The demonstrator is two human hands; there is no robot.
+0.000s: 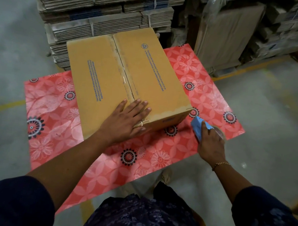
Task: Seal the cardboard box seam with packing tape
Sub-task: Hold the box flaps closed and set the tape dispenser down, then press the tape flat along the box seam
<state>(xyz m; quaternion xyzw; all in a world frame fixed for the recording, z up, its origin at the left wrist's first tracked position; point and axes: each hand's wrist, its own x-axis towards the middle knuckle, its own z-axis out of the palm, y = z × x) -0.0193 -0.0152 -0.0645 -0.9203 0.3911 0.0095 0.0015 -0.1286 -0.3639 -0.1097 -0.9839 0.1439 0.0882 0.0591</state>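
Two hands split the work: the left hand (127,118) lies flat and open, holding nothing, pinning tape over the cardboard box (127,82) seam's near end on the bench (218,93), while the right hand (211,144) is closed around the blue tape dispenser (197,128) just beside the box's corner.

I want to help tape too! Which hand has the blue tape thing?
The right hand, wearing a thin gold bracelet, grips the blue tape dispenser. The left hand lies flat on the brown cardboard box.
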